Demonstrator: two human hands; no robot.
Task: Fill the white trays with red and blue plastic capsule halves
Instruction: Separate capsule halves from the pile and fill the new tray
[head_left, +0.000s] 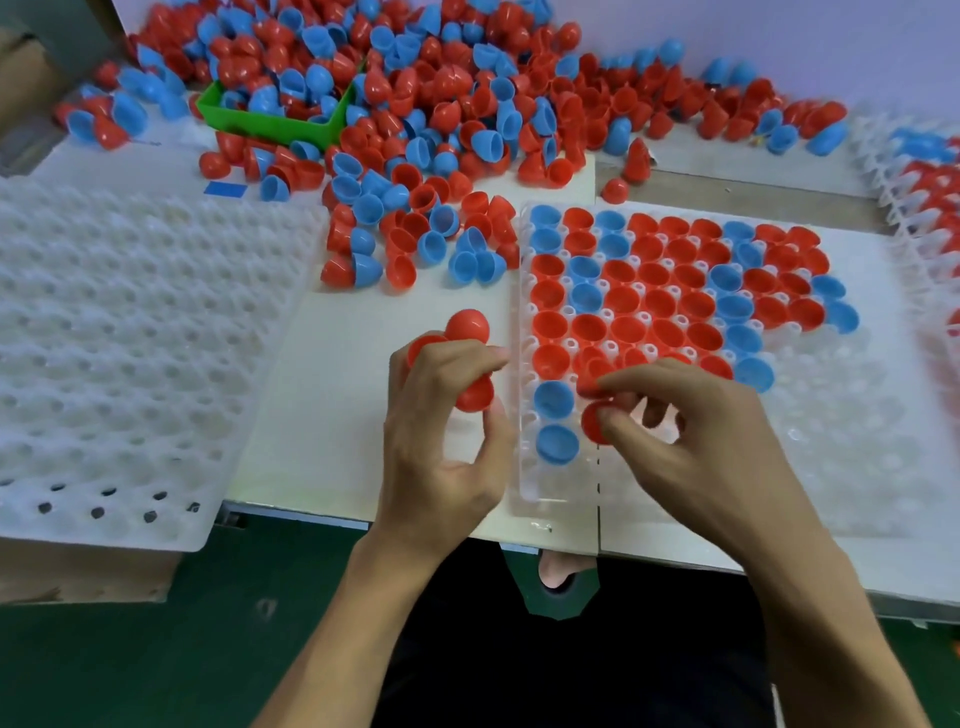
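**Capsule half going into the tray's near rows**

Red capsule half (592, 422) sits pinched in the curled fingers (618, 415) of the right hand (691, 441), held just above the white tray (831, 467) in the second column from the tray's left edge. The open pocket it appears meant for lies directly beneath those fingers, just to the right of the two blue halves (556, 421) that end the first column. The half seems tilted, its rim partly towards the camera; its exact lie cannot be told because the fingers cover much of it. The right hand is plainly the nearer one to that pocket, so the placing falls to it: a short drop and a press downwards.

The left hand (441, 426) hovers over the bare table (363, 338) just left of the tray, fingers curled round a stock of red halves (467, 353). Three can be made out, one poking above the knuckles, one at the left, one under the fingers; more may be hidden in the palm.

Counted: one tray being filled, with roughly its far half occupied, mostly red with scattered blue, and the near rows largely vacant. A stack of unfilled trays (130, 338) lies at the left, another partly filled tray (924, 182) at the far right edge. One green bin (270, 122) stands in the loose pile (441, 130) of red and blue halves, too many to count.
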